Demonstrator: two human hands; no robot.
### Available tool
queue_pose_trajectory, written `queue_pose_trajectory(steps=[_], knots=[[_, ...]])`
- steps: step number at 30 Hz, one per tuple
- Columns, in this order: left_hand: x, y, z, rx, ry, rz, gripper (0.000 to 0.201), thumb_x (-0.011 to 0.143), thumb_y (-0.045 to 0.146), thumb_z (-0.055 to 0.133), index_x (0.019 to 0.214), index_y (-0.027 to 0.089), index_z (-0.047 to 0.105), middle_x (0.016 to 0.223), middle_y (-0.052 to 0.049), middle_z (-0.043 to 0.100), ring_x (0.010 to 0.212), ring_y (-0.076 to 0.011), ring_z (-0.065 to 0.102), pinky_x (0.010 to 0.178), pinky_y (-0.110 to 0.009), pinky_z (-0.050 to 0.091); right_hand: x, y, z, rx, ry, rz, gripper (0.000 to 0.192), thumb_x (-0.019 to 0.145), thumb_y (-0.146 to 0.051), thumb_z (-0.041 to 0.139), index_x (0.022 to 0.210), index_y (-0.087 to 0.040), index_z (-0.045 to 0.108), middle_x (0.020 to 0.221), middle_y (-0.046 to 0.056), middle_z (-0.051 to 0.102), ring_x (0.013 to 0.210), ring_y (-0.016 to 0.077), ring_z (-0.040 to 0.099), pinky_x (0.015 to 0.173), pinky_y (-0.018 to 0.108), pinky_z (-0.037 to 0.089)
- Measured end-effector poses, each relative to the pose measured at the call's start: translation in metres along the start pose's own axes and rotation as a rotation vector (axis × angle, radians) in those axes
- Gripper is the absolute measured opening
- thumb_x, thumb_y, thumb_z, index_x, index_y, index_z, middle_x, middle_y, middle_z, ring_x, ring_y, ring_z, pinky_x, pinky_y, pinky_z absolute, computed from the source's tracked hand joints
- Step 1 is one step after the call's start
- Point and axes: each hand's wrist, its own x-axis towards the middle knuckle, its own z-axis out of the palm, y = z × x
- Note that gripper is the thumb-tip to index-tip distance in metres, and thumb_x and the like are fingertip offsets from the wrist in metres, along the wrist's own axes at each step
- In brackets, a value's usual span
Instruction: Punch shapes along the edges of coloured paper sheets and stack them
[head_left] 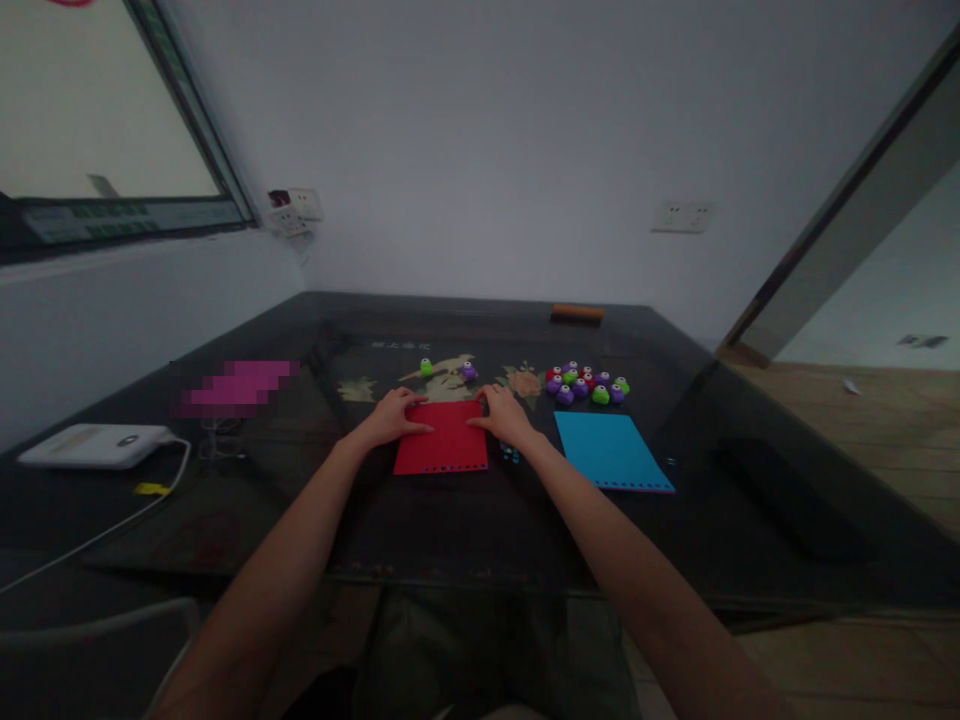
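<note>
left hand [394, 415] flat on red sheet [444, 448] | right hand [504, 415] likewise

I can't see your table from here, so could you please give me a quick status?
Left hand and right hand flat on red sheet, far corners. Blue sheet lies right, untouched. Small punches clustered beyond; nothing blocking.

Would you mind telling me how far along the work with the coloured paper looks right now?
Done: the red sheet shows punched holes along its near edge. In hand: the left hand and right hand press its far corners. Left: the blue sheet lies untouched beside the small punches.
</note>
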Motion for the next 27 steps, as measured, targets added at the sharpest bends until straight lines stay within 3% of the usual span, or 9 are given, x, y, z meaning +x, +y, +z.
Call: queue_pose_trajectory(steps=[8, 16, 23, 27], knots=[[0.000, 0.000, 0.000, -0.021, 0.013, 0.001, 0.063, 0.059, 0.057, 0.067, 0.107, 0.018, 0.060, 0.108, -0.011, 0.053, 0.102, -0.0267, 0.047, 0.089, -0.038, 0.036, 0.001, -0.005, 0.000, 0.179, 0.001, -0.010, 0.034, 0.062, -0.025, 0.073, 0.089, -0.017, 0.053, 0.093, 0.005, 0.056, 0.087, 0.0186, 0.051, 0.075, 0.031, 0.040], [-0.001, 0.003, -0.002, -0.025, 0.038, 0.061, 0.061, 0.061, 0.054, 0.067, 0.107, 0.016, 0.056, 0.104, -0.010, 0.057, 0.097, -0.0248, 0.049, 0.086, -0.036, 0.037, 0.005, -0.004, 0.005, 0.385, 0.070, 0.117, 0.040, 0.067, -0.006, 0.061, 0.104, -0.021, 0.054, 0.072, -0.003, 0.056, 0.067, 0.0124, 0.054, 0.064, 0.025, 0.040], [-0.001, 0.004, -0.002, -0.010, 0.031, 0.044, 0.068, 0.062, 0.051, 0.067, 0.119, 0.016, 0.052, 0.114, -0.012, 0.052, 0.104, -0.0263, 0.047, 0.091, -0.038, 0.035, 0.011, 0.000, 0.010, 0.406, 0.081, 0.170, 0.026, 0.068, -0.010, 0.064, 0.093, -0.017, 0.063, 0.071, 0.001, 0.061, 0.067, 0.0133, 0.056, 0.066, 0.027, 0.042], [-0.001, 0.004, -0.003, 0.010, -0.003, 0.031, 0.067, 0.064, 0.052, 0.066, 0.119, 0.016, 0.053, 0.111, -0.012, 0.054, 0.101, -0.0255, 0.048, 0.090, -0.037, 0.036, 0.010, 0.000, 0.009, 0.454, 0.035, 0.197, 0.027, 0.069, -0.016, 0.065, 0.096, -0.014, 0.063, 0.070, 0.002, 0.061, 0.066, 0.0132, 0.056, 0.066, 0.027, 0.043]])
